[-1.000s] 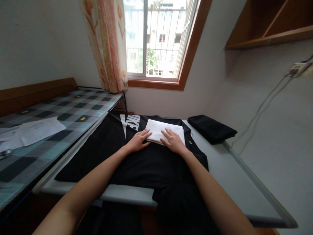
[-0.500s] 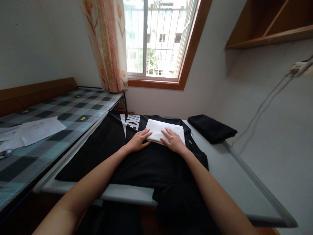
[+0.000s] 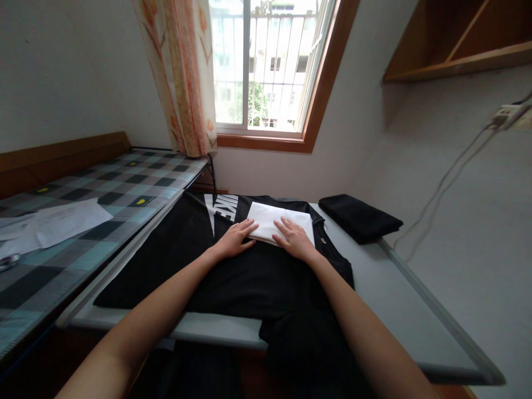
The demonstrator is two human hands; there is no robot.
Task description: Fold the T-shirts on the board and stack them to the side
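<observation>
A black T-shirt (image 3: 233, 282) with large white lettering lies spread across a white table (image 3: 399, 310), one sleeve hanging over the near edge. On its upper part rests a flat white rectangular sheet or board (image 3: 274, 213); I cannot tell its material. My left hand (image 3: 236, 238) lies with fingers apart, fingertips on the white piece's left end and the palm by the black cloth. My right hand (image 3: 293, 238) is spread flat on the white piece's right half. Neither hand grips anything.
A folded black cloth (image 3: 359, 218) sits at the table's far right. To the left is a bed with a checked cover (image 3: 158, 172), papers (image 3: 68, 221) on it. Ahead are a curtain (image 3: 183, 77) and a barred window (image 3: 274, 72). Cables (image 3: 449, 177) hang on the right wall.
</observation>
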